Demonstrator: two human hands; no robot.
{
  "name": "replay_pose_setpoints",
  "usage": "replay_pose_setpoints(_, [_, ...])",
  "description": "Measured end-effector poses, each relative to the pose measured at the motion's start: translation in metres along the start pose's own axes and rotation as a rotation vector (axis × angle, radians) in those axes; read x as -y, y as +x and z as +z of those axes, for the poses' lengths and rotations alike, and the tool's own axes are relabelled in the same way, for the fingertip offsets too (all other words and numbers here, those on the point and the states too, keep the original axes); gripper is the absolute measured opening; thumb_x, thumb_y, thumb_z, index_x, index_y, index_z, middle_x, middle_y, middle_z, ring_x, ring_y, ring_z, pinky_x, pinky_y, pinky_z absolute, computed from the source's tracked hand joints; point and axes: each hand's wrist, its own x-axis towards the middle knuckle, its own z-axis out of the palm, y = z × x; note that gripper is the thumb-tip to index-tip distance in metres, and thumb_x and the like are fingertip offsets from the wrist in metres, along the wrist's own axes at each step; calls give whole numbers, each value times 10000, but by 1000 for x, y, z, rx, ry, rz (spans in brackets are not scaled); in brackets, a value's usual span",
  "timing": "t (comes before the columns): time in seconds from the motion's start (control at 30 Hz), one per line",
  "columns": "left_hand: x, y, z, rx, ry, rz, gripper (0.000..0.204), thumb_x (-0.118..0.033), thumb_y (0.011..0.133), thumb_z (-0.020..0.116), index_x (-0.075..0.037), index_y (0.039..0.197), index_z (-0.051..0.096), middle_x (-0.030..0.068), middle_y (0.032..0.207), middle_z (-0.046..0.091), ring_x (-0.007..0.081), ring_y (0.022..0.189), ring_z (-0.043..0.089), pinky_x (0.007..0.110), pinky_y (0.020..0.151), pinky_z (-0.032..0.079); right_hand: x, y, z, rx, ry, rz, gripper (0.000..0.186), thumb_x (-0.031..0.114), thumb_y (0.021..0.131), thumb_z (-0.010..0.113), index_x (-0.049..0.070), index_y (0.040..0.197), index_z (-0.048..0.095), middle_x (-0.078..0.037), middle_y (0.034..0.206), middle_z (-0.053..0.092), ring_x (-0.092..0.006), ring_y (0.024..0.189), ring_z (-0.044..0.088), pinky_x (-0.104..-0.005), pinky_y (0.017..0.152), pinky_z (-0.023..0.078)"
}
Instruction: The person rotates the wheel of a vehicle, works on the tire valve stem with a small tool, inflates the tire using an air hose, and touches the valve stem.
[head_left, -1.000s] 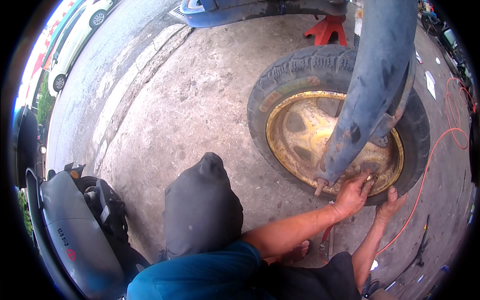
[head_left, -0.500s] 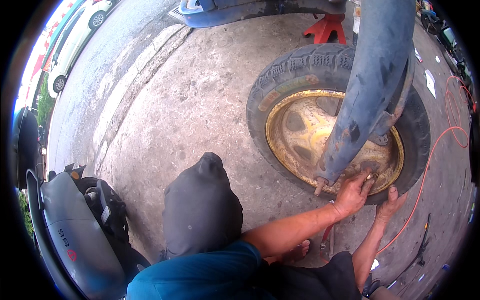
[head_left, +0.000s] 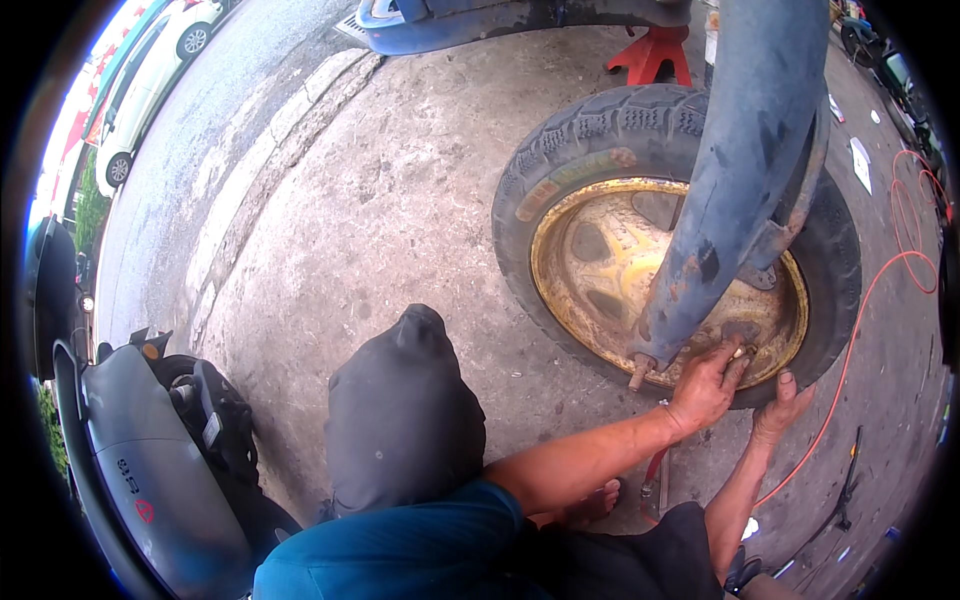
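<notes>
A black treaded tyre [head_left: 560,140] sits on a rusty yellow wheel rim [head_left: 610,250]. A worn blue-grey metal arm [head_left: 740,150] crosses in front of the wheel, with a rusty bolt end [head_left: 641,376] at its lower tip. My left hand [head_left: 702,390] reaches to the rim's lower part, fingers bent together beside a small metal fitting [head_left: 741,352]; what they pinch is too small to make out. To its right, my right hand [head_left: 781,410] grips the tyre's lower edge, thumb up against the sidewall and the other fingers mostly hidden.
A red stand [head_left: 652,58] is behind the wheel, near blue bodywork [head_left: 520,28]. An orange hose [head_left: 850,345] runs along the floor at right, near a black cable [head_left: 848,490]. A grey scooter [head_left: 165,450] stands at left. My dark-clad knee [head_left: 405,410] is left of the wheel.
</notes>
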Motion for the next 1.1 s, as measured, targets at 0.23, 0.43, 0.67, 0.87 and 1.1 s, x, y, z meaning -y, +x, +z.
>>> replay_pose_setpoints(0.23, [-3,0,-2,27,-3,-24,345,-158,879,539,55,1150,523,254,1075,580,378,1020,562,390,854,459,-2,0,-2,2,35,-3,703,377,700,666,-69,1198,447,-128,1158,505,-232,1028,491,-328,906,369])
replay_pose_setpoints(0.43, [1,1,2,-47,-28,41,329,-142,861,576,64,1115,541,252,995,601,373,947,589,378,810,459,0,0,0,-5,7,-19,717,380,704,677,-72,1205,435,-126,1156,504,-234,1028,490,-330,914,364])
replay_pose_setpoints(0.67, [0,1,2,-43,-22,41,324,-137,858,576,58,1115,545,254,1003,602,371,960,589,379,816,459,-6,0,-5,21,62,2,717,346,708,690,-76,1222,422,-133,1175,498,-239,1049,482,-331,929,357])
replay_pose_setpoints(0.87, [1,2,4,-67,-20,54,325,-145,851,583,54,1105,548,251,986,606,374,942,593,376,802,462,-23,1,-13,-17,-29,-48,804,356,709,725,-83,1281,368,-158,1248,453,-254,1124,450,-343,971,341])
replay_pose_setpoints(1.1, [0,1,3,-64,-19,49,296,-140,851,579,37,1086,552,238,927,606,382,886,592,389,763,460,-9,2,-7,51,30,-55,816,404,724,717,-80,1282,370,-157,1242,457,-251,1122,453,-344,964,345])
